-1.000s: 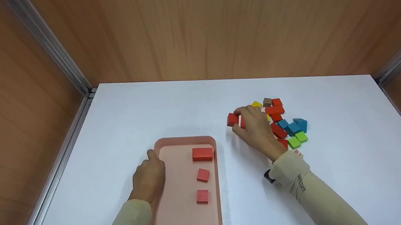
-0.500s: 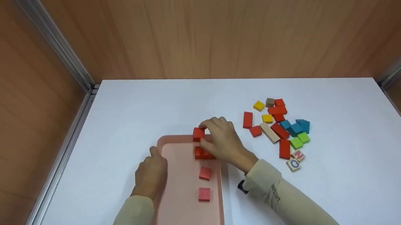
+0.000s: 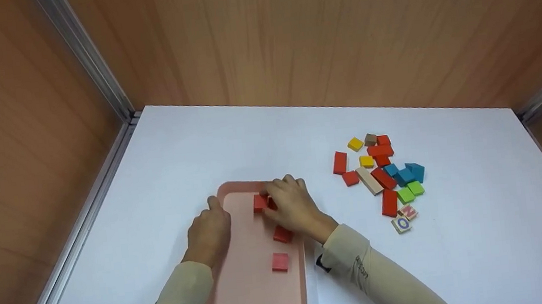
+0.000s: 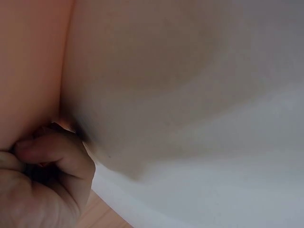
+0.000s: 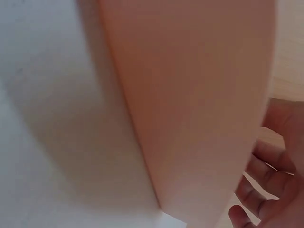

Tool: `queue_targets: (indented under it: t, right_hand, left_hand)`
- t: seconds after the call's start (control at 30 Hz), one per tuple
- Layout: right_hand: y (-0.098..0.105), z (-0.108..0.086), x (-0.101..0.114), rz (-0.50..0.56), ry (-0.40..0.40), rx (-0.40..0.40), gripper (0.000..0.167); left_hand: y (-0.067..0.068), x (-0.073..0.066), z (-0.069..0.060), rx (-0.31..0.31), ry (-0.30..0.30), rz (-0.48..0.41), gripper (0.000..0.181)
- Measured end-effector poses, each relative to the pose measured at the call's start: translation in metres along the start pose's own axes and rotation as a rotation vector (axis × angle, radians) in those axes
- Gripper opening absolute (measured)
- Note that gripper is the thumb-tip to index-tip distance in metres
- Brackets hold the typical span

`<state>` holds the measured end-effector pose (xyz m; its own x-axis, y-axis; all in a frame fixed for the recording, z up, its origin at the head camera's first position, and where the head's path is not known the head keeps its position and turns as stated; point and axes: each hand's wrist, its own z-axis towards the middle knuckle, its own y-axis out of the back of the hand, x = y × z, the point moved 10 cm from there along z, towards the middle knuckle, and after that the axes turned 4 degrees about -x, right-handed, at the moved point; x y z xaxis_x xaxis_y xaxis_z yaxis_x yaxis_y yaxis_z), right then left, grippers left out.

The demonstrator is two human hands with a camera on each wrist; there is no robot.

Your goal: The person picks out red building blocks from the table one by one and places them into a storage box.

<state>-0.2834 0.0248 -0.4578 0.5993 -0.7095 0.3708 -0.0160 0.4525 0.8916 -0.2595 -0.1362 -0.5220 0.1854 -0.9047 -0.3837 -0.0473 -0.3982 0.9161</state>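
At the tray's (image 3: 251, 295) far end, the right hand (image 3: 289, 203) pinches a red cube (image 3: 260, 203) in its fingers; the left hand (image 3: 209, 231) grips the tray's left rim. The cube is probably light, stiff and smooth, best held by opposite sides. Right of the tray, one block (image 3: 401, 224) reads O, a pink-lettered block (image 3: 409, 212) N or Z.

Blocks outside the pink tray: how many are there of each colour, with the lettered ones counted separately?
Red blocks: 7
Blue blocks: 3
Yellow blocks: 2
Green blocks: 2
Lettered blocks: 2
Pale wood block: 1
Brown block: 1
Total outside the pink tray: 18
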Motion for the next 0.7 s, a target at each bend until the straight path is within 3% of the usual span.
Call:
queue_targets:
  t: [0.27, 0.7]
  right_hand:
    - [-0.011, -0.002, -0.002, -0.016, 0.001, -0.002, 0.027]
    - [-0.013, -0.003, -0.003, -0.006, -0.011, 0.021, 0.033]
  left_hand:
    - [-0.002, 0.0, -0.001, 0.038, -0.002, 0.022, 0.024]
    - [0.0, 0.002, 0.0, 0.02, 0.012, 0.001, 0.02]
